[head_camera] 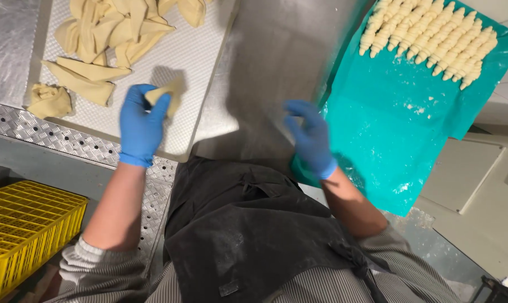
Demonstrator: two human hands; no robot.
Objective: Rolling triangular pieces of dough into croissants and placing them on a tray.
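Note:
My left hand (140, 124), in a blue glove, grips a pale triangle of dough (170, 94) just above a white perforated tray (200, 56). More dough triangles (105, 33) lie in a loose heap at the tray's far left. My right hand (309, 137), also gloved in blue, hovers with fingers apart over the steel worktop (276, 50), holding nothing. It is close to the left edge of a teal sheet (388, 123). Rolled croissants (433, 39) lie in a tight row at the far end of that sheet.
A yellow plastic crate (24, 224) stands on the floor at lower left. Ridged metal plate (52, 134) borders the tray's near edge. My dark apron (248, 230) fills the lower middle. Flour dusts the teal sheet. Pale floor tiles lie to the right.

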